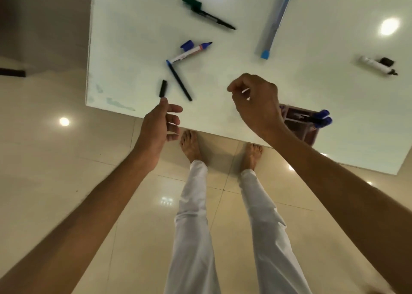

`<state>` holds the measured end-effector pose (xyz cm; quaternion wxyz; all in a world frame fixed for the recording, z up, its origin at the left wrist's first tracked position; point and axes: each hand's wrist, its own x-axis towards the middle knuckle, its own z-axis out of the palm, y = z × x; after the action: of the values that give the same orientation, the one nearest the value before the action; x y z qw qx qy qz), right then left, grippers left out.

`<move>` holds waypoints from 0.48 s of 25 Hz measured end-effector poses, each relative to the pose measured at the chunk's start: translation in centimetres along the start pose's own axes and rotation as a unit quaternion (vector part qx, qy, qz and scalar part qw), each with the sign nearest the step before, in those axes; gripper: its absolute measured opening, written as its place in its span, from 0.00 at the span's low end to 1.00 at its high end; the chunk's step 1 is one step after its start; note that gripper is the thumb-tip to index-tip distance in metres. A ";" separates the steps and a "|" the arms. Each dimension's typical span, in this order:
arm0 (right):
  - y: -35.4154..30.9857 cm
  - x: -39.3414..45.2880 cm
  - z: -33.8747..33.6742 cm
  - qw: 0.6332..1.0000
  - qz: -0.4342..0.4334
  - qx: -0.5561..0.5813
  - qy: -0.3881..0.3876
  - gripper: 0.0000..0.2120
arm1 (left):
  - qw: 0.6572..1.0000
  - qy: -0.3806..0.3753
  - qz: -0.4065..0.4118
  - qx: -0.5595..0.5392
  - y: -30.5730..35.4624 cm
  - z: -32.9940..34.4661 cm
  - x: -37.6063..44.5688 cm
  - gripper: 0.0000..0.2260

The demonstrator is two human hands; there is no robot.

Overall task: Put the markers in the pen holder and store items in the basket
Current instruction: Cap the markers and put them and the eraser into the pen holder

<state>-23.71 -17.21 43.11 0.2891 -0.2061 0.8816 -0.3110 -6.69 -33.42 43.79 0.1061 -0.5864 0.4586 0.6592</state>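
Note:
Several markers lie loose on the white table [133, 37]. An uncapped blue marker [194, 50] lies beside its blue cap [186, 44]. A slim dark pen [179, 81] and a short black cap [163, 88] lie near the front left edge. Farther back are a green marker [192, 2] and a thin black pen [215, 20]. At the right lies a white marker [375, 65] with a black cap [386, 61]. The dark pen holder [299, 124], with blue-capped markers [323, 118] in it, stands behind my right wrist. My left hand [159, 126] hovers with relaxed fingers just below the black cap. My right hand [254, 102] hovers loosely curled, holding nothing.
A long clear case with blue ends [276, 23] lies at the back of the table. The table's front edge runs diagonally above my bare feet [190, 146] on the glossy tiled floor [66, 160]. No basket is in view.

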 end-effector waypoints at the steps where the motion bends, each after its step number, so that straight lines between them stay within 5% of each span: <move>1: -0.7 0.8 1.5 1.000 -0.004 -0.002 -0.016 0.09 | 1.000 0.009 0.002 0.002 -0.1 -0.9 0.7 0.21; 5: -2.9 4.5 7.4 0.996 0.026 -0.034 -0.080 0.07 | 0.995 0.043 -0.023 -0.084 -0.6 -3.5 3.9 0.17; 7: -3.7 6.2 10.1 0.992 0.035 -0.077 -0.094 0.09 | 0.992 0.085 0.088 0.018 -1.0 -4.0 5.0 0.10; 8: -4.1 6.7 11.5 0.987 0.033 -0.118 -0.104 0.12 | 0.959 0.115 0.203 0.161 -1.1 -4.3 5.6 0.10; 10: -4.8 7.3 14.7 0.967 -0.001 -0.227 -0.118 0.16 | 0.822 0.151 0.378 0.398 -1.3 -4.6 7.3 0.18; 11: -5.1 7.4 15.9 0.958 -0.016 -0.260 -0.117 0.16 | 0.790 0.158 0.399 0.438 -1.2 -4.5 8.3 0.21; 12: -5.3 7.7 16.5 0.957 -0.016 -0.266 -0.116 0.15 | 0.796 0.154 0.386 0.440 -1.2 -4.4 9.3 0.23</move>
<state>-17.93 -32.27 33.16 0.3187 -0.3244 0.8895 -0.0436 -5.61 -39.62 35.55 0.0175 -0.3451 0.8977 0.2733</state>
